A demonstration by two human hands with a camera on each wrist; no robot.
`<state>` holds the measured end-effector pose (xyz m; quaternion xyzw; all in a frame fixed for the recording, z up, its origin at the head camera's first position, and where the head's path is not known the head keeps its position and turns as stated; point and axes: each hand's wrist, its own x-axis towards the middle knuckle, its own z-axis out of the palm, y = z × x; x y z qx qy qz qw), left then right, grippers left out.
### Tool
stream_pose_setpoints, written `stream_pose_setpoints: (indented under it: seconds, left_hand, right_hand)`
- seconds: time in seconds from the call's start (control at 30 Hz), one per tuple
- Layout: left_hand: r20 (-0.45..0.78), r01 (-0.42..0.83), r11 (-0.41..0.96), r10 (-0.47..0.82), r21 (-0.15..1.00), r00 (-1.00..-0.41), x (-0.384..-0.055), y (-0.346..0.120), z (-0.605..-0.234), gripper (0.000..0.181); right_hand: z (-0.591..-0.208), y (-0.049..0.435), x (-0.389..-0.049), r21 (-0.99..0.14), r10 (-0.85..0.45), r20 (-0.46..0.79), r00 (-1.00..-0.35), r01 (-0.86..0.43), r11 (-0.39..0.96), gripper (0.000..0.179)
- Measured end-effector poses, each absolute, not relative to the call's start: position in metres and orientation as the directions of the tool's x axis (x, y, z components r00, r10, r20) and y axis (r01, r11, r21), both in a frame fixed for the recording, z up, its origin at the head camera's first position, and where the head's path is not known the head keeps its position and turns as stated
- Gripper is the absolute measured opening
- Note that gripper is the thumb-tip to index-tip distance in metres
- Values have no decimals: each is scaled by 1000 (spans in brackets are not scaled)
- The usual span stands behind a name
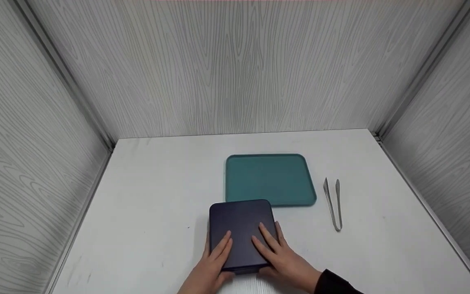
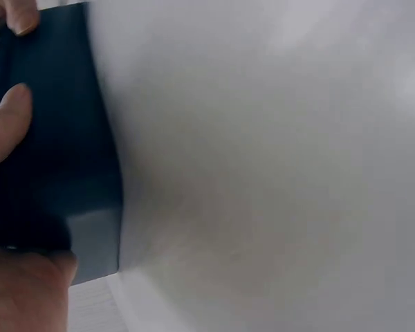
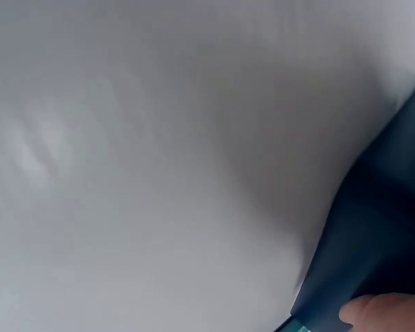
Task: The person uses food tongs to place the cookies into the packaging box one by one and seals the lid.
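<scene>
A dark navy, round-cornered box (image 1: 241, 222) lies at the near middle of the white table. My left hand (image 1: 210, 263) holds it by the near left corner, fingers lying over the top and thumb at the near side. At the near right corner my right hand (image 1: 286, 259) grips it, with spread fingers on top and one finger along the right side. In the left wrist view, fingertips press the tall side wall of the box (image 2: 62, 111). The right wrist view shows the opposite wall (image 3: 380, 221) with one fingertip against it.
Behind the box lies a flat green tray (image 1: 269, 179), its near left edge overlapped by the box in the head view. Metal tongs (image 1: 339, 204) lie right of the tray, arms spread apart. Grey wood-grain panels (image 1: 235, 69) enclose the table (image 1: 149, 204) at back and sides.
</scene>
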<state>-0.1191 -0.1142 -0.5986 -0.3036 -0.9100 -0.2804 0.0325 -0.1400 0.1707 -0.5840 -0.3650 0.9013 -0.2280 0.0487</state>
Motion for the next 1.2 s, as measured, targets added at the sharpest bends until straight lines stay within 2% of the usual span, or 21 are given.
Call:
stream_pose_setpoints:
  seconds: [0.17,0.33,0.53,0.67,1.0,1.2]
  left_hand:
    - [412,647,693,513,317,-753,-117,-111,-609,83]
    - [523,645,752,500,133,-690,-118,-110,-613,81]
    - [534,679,732,555,51,-638,-120,-112,-611,74]
    - [503,697,716,592,29,-629,-121,-112,-607,72]
    - [450,691,722,629,-35,-634,-119,-113,-599,74]
    - [385,690,723,647,-34,-658,-122,-115,-588,69]
  right_hand:
    - [-588,175,-134,-350,-688,187,-701,-702,620,71]
    - [-589,176,-132,-206,-700,300,-648,-761,615,69]
    - [-592,176,-133,59,-737,378,-560,-780,623,71]
    - [-592,176,-133,177,-758,391,-522,-766,618,73]
    - [-592,177,-134,201,-760,423,-494,-766,610,71]
    - [-582,181,-137,93,-745,374,-552,-777,623,63]
